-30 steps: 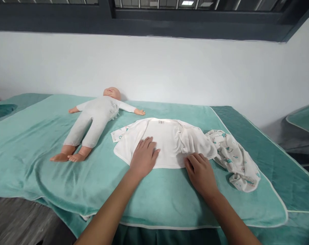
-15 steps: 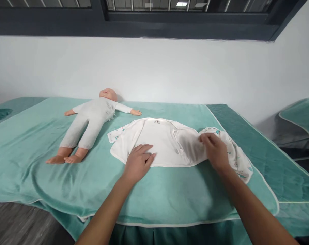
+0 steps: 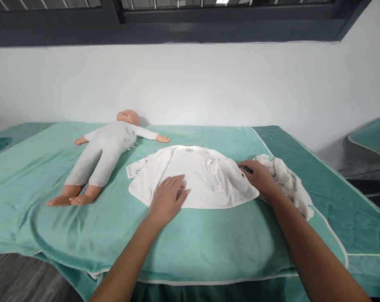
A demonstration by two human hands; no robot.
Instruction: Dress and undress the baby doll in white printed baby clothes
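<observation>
A white baby shirt point(image 3: 194, 174) lies spread, inside up, on the teal towel point(image 3: 83, 218). My left hand point(image 3: 167, 198) rests flat on its lower left part, fingers stretched out. My right hand point(image 3: 256, 176) lies on the shirt's right edge, fingers spread and pressing the cloth down. Just beyond my right hand sits a crumpled printed garment point(image 3: 287, 182). A baby doll point(image 3: 104, 153) in a pale grey suit lies on its back to the left of the shirt, arms out.
The towel covers a teal bed against a white wall point(image 3: 190, 84). Another teal-covered bed corner point(image 3: 373, 138) shows at the far right. The bed's front edge and dark floor point(image 3: 20, 277) are at the lower left.
My right hand went from the shirt's bottom hem up to its right flap, then settled flat on the right edge. The flap now lies smoother. My left hand stayed pressing the shirt.
</observation>
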